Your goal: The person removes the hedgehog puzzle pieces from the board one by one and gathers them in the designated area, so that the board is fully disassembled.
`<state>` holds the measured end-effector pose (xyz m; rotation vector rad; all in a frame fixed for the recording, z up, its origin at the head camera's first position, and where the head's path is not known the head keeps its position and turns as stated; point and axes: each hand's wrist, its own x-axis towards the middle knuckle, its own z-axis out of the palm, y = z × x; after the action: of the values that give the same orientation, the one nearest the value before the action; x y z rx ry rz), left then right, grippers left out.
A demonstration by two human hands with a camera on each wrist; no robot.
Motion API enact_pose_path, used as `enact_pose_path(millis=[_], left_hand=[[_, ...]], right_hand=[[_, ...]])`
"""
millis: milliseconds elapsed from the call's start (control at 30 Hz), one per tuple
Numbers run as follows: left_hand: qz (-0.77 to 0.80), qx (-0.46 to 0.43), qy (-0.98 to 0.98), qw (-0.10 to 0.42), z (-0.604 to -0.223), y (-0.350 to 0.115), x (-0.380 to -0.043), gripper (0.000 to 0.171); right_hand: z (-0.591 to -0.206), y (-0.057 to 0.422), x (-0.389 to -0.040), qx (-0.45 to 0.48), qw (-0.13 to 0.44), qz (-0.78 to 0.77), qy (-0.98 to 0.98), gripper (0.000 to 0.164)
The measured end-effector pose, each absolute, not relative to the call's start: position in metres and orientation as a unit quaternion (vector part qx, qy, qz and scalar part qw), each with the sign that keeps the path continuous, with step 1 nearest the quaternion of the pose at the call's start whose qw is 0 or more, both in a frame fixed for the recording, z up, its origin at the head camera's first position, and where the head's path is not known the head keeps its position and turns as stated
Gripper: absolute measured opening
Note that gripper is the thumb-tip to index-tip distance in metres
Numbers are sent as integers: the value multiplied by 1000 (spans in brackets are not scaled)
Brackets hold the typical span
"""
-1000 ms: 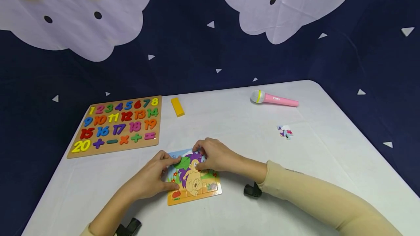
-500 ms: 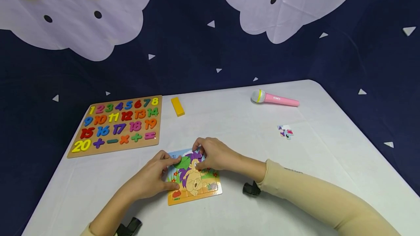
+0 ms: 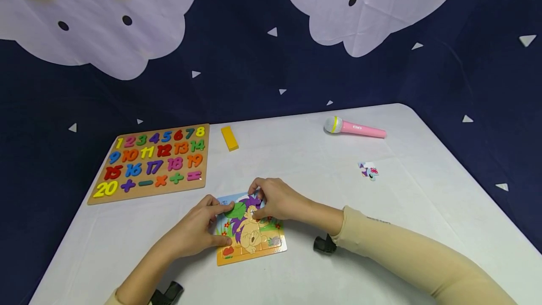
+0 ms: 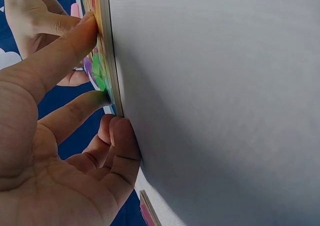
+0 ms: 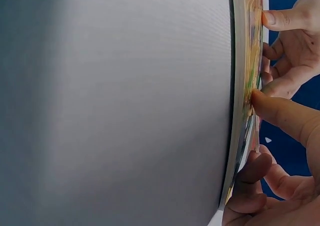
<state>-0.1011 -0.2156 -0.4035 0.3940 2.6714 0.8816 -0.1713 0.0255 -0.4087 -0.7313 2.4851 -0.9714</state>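
Observation:
A hedgehog jigsaw puzzle (image 3: 250, 236) in a flat tray lies on the white table in front of me. My left hand (image 3: 196, 225) holds it along its left side, with thumb and index finger on its face; the left wrist view shows other fingers curled against its edge. At its upper right, my right hand (image 3: 277, 201) pinches a puzzle piece (image 5: 257, 135) between thumb and fingers, mostly hidden by them. In the right wrist view the thumb presses on the picture and the curled fingers sit by the puzzle's edge.
A loose blue-and-white puzzle piece (image 3: 368, 171) lies to the right. Behind it is a pink toy microphone (image 3: 355, 127). A wooden number board (image 3: 150, 161) lies at the left, beside a yellow block (image 3: 229, 138). A dark cloud-print cloth (image 3: 237, 46) hangs behind the table.

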Motion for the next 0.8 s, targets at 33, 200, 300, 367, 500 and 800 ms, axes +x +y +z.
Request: enact_pose_path(millis=[33, 200, 300, 367, 500, 800], left_hand=[[306, 137, 930, 149, -403, -216, -101, 81], [299, 132, 934, 147, -404, -215, -102, 81], [297, 128, 935, 147, -404, -214, -102, 81], [295, 124, 936, 147, -405, -214, -102, 80], [294, 119, 937, 146, -405, -213, -102, 80], [296, 116, 937, 145, -404, -213, -101, 80]], right_hand=[[-408, 26, -171, -260, 186, -346, 882, 44], [-407, 26, -171, -261, 184, -350, 881, 45], [-406, 25, -171, -261, 183, -352, 880, 44], [-406, 26, -171, -261, 182, -354, 880, 43], [-407, 25, -171, -260, 178, -358, 879, 41], [-407, 31, -176, -268, 171, -354, 879, 40]])
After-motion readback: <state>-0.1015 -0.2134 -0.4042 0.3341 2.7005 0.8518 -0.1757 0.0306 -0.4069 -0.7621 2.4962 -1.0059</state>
